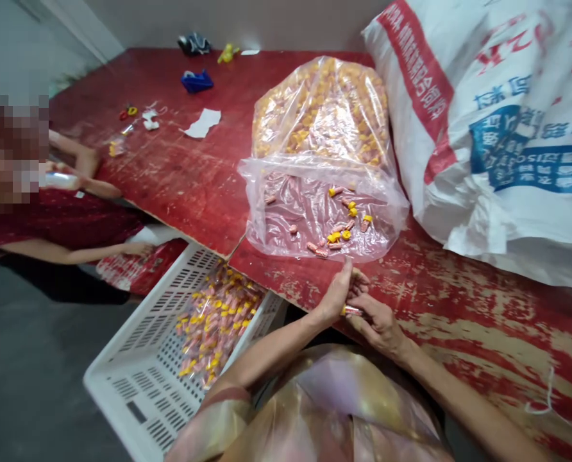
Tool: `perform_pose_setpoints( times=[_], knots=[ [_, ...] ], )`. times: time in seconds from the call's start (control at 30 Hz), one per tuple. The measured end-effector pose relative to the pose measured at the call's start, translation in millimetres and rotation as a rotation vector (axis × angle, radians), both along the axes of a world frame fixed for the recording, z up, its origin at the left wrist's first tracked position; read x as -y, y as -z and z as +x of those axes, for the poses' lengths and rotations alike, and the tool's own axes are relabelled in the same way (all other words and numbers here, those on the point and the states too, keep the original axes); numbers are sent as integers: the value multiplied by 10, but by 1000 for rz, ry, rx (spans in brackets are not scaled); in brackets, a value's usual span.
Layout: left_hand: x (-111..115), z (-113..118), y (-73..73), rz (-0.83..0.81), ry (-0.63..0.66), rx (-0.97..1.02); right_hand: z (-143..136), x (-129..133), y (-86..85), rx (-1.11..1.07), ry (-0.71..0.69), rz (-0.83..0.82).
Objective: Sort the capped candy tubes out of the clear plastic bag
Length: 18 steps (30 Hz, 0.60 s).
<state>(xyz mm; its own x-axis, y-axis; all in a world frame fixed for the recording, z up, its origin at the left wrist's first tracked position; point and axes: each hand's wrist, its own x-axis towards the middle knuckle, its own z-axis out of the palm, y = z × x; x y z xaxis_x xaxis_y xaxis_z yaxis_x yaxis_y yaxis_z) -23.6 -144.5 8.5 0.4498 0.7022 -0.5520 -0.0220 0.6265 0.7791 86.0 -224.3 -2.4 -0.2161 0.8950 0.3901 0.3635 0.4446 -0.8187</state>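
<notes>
Both hands pinch one small pink-and-yellow piece [352, 311] at the counter [459, 308] edge: left hand [340, 292], right hand [379, 324]. White crate [136, 359] partly filled; clear bag [322, 160] mostly full, plenty left.

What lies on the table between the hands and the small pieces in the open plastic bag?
In the head view, only the clear bag's folded rim and bare worn red table lie between the hands and the small pieces.

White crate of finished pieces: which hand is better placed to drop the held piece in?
Probably left: the left hand is nearer the white crate, which lies on that side; both hands grip the small piece.
</notes>
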Motion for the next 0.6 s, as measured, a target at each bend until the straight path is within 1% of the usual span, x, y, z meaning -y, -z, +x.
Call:
perform_pose_setpoints(
  times=[0.07, 0.13, 0.17, 0.23, 0.27, 0.3, 0.33, 0.37, 0.4, 0.43, 0.47, 0.5, 0.53, 0.57, 0.6],
  knots=[
    [29, -86, -18, 68, -5, -70, -38, -21, 2, 31, -74, -15],
    [45, -204, -85, 162, 70, -139, -92, -67, -24, 121, -86, 34],
    [53, -277, -130, 189, 135, -163, -118, -93, -47, 190, -57, 84],
    [71, -472, -223, 179, 261, -190, -129, -136, -97, 311, 9, 170],
    [77, -604, -263, 166, 282, -208, -90, -145, -117, 339, 41, 197],
    [79, -767, -294, 167, 248, -245, -6, -142, -129, 348, 76, 206],
    [75, -963, -312, 187, 166, -305, 132, -127, -129, 340, 130, 202],
    [67, -1191, -316, 223, 59, -392, 328, -103, -116, 326, 238, 202],
    [56, -1448, -305, 267, -61, -507, 581, -73, -89, 338, 388, 190],
    [44, -1721, -279, 305, -172, -644, 880, -48, -52, 340, 567, 169],
    [35, -1997, -242, 335, -255, -800, 1210, -38, -9, 376, 814, 179],
    [29, -2256, -198, 357, -305, -965, 1551, -51, 33, 484, 1005, 148],
    [25, -2479, -152, 377, -311, -1113, 1879, -93, 67, 569, 1148, 90],
    [19, -2645, -112, 405, -299, -1240, 2172, -167, 87, 651, 1206, -9],
    [7, -2741, -83, 450, -283, -1339, 2411, -269, 89, 673, 1214, -121]
  ],
)
